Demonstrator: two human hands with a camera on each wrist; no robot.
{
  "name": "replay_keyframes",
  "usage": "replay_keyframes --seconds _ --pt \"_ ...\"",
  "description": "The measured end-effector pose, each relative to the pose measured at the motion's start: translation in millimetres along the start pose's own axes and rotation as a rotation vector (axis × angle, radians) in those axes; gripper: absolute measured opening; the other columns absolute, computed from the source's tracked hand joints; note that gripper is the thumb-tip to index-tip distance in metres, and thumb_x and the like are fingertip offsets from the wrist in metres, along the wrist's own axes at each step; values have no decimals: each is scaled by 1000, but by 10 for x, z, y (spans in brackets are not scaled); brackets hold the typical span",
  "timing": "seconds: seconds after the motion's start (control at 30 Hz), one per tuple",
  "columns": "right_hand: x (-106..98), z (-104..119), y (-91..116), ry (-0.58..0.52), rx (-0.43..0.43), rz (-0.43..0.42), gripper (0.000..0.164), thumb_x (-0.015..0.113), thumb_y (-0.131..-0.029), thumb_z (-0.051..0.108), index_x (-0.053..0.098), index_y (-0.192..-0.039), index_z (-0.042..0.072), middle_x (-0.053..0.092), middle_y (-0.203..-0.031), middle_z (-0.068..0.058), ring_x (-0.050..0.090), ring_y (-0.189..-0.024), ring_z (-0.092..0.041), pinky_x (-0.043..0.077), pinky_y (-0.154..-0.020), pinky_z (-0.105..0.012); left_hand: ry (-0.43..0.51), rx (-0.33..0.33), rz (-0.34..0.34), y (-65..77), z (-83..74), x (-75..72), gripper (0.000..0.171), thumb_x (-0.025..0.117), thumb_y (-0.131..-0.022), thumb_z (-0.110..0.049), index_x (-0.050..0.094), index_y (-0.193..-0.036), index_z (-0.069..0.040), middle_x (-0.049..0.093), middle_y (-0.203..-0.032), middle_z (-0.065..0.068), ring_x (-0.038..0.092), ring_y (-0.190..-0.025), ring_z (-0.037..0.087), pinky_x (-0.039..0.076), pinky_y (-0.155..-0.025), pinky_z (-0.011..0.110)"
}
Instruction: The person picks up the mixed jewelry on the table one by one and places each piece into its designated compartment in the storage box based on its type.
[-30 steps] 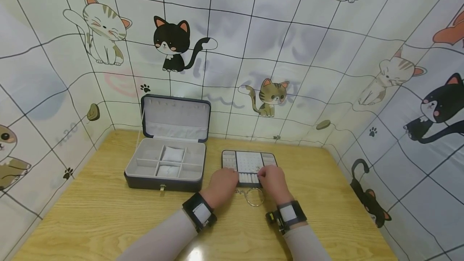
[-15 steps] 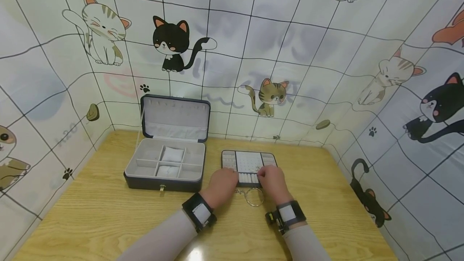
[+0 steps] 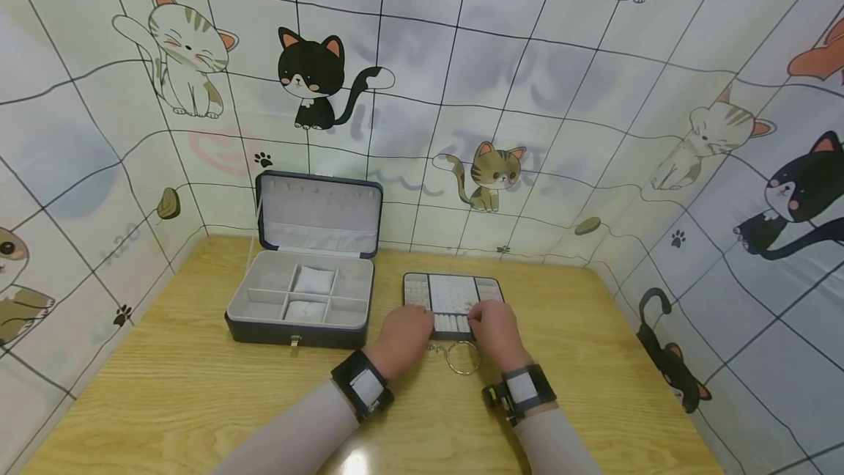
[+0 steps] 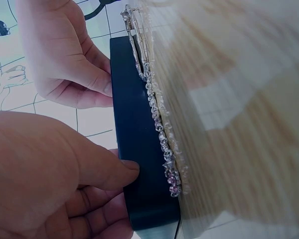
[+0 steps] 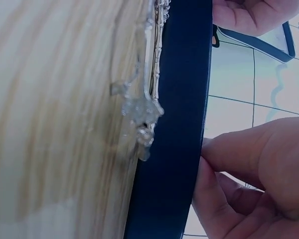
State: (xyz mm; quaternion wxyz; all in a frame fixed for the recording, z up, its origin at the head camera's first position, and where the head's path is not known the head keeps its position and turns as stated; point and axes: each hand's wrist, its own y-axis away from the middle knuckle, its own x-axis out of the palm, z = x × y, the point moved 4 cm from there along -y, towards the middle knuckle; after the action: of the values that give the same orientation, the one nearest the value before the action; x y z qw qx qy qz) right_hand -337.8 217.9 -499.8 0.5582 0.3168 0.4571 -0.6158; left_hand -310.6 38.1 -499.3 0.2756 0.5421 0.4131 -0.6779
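Note:
A small dark-blue jewelry tray (image 3: 453,294) lies on the table, with pale compartments, a dotted panel and a row of ring slots. My left hand (image 3: 407,339) holds its front left part, the thumb (image 4: 124,172) on the dark front wall. At the tray's front right, my right hand (image 3: 496,332) has curled fingers, thumb (image 5: 224,149) and forefinger meeting at the rim. Whether something tiny is between these fingertips is hidden. Against the tray's front lies a round silver bangle bracelet (image 3: 463,358), with a chain (image 4: 162,134) bearing pink stones.
To the left stands an open dark jewelry box (image 3: 300,336) with divided compartments, two white cushions (image 3: 314,281) and a raised lid (image 3: 321,215). A cat-print cloth (image 3: 409,79) hangs behind and at both sides of the wooden table (image 3: 165,387).

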Motion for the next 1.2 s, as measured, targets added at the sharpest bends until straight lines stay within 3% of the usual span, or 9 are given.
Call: replay_keyframes --seconds 0.37,0.87,1.2 --pt "-3 9 -20 29 -24 5 12 75 -90 2 80 -81 9 79 -89 -7 74 -88 -23 61 -80 -43 -4 -11 28 -20 -4 -11 5 70 -97 -12 74 -93 -13 69 -84 1 67 -77 17 58 -65 32" --pt "16 13 -21 50 -38 50 16 72 -91 2 77 -78 10 77 -86 -5 70 -83 -19 60 -76 -39 13 -4 13 0 -4 20 4 71 -95 -12 72 -92 -13 69 -83 1 66 -76 17 57 -63 33" --pt "-30 44 -6 77 -112 31 25 68 -88 -2 69 -67 11 68 -71 -1 60 -70 -15 53 -66 -33 14 -14 16 2 -4 7 5 71 -95 -12 73 -91 -13 70 -83 1 66 -76 17 57 -63 32"
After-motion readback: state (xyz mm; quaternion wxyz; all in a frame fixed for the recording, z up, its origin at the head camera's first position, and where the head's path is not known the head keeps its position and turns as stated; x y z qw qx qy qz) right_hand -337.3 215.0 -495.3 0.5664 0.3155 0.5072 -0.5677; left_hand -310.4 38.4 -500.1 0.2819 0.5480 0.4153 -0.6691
